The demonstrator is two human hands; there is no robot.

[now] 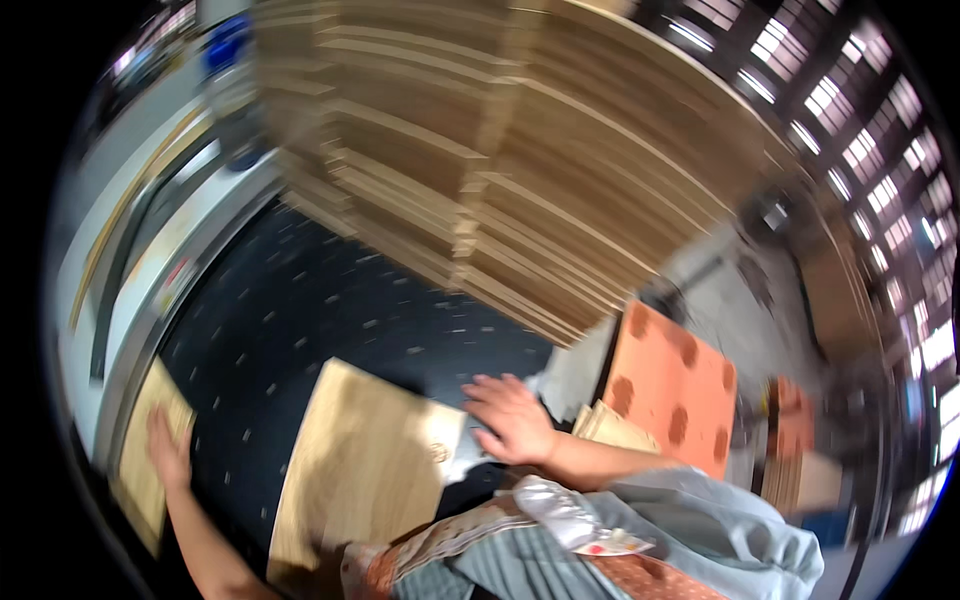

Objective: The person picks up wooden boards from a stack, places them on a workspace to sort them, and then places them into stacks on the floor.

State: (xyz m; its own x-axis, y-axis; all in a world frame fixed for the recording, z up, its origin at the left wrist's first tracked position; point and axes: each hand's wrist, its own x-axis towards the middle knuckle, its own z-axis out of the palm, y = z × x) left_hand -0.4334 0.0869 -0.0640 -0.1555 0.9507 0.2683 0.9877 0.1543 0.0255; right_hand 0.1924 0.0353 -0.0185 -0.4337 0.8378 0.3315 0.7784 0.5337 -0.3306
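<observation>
At the far left, my left hand (168, 450) lies against a light wooden board (150, 490), its fingers stretched and its thumb apart. My right hand (512, 420) is open with spread fingers and holds nothing. It hovers just beyond the right corner of a wooden panel (365, 450); I cannot tell whether it touches anything. This panel lies in front of me on a black surface dotted with pale specks (290, 280). A shadow falls across the panel, and a small round mark shows near its right edge. The picture is smeared by motion.
A tall wooden shelf-like structure (480, 150) spans the far side. To the right stands an orange, dark-spotted board (670, 390) beside some thin wooden pieces (612, 428). A metal-edged rail (210, 245) runs along the left, with a blue-topped clear container (232, 95) beyond.
</observation>
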